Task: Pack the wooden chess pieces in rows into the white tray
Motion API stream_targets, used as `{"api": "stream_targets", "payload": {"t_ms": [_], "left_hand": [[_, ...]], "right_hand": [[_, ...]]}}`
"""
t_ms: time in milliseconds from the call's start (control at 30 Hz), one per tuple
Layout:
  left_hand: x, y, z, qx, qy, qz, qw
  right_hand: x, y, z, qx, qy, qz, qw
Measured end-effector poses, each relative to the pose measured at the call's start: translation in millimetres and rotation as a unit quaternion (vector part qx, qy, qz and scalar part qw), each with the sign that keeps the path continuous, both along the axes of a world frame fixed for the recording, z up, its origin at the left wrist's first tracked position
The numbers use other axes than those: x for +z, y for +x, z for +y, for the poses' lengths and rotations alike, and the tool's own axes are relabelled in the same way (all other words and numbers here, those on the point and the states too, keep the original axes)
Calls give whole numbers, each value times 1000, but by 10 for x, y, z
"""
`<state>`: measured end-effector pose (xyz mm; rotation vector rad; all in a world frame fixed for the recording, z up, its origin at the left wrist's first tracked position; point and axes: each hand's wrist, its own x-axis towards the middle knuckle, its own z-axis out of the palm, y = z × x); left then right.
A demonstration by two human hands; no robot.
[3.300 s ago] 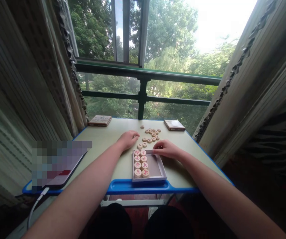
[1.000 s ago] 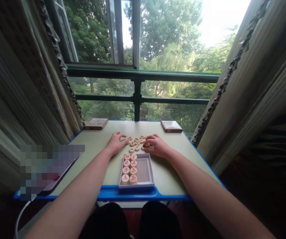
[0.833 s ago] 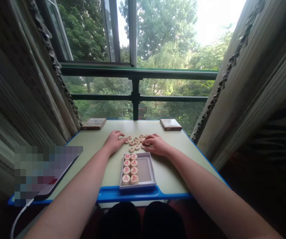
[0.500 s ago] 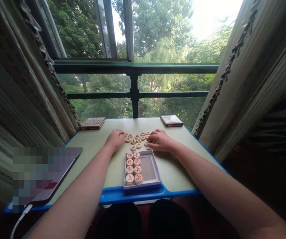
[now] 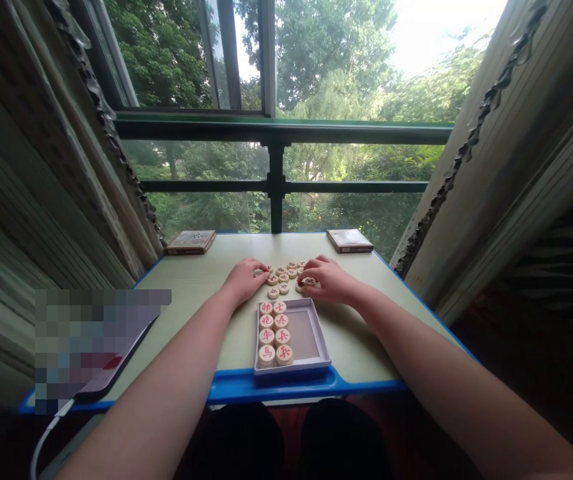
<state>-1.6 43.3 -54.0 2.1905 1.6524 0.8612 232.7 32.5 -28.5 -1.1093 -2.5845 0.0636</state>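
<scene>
Curving over the right side of the loose dark-marked pieces (image 5: 283, 278), the right hand (image 5: 300, 280) had bent fingers; whether they gripped one could not be told. The left hand (image 5: 247, 280) had its fingertips at the group's left edge, its grip likewise unclear. Those pieces lay on the table (image 5: 191, 293), just beyond the box (image 5: 324, 341), where red-marked pieces (image 5: 275, 335) filled two left columns.

Head view, down across table (image 5: 191, 277)
</scene>
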Motion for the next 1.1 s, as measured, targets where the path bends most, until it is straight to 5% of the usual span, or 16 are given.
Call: {"api": "stream_targets", "payload": {"t_ms": [533, 1100], "left_hand": [[-19, 26, 2, 10, 27, 7, 1000], [-29, 22, 17, -9, 28, 13, 999]], "right_hand": [[148, 221, 44, -76, -57, -46, 994], [48, 40, 13, 11, -14, 15, 1000]]}}
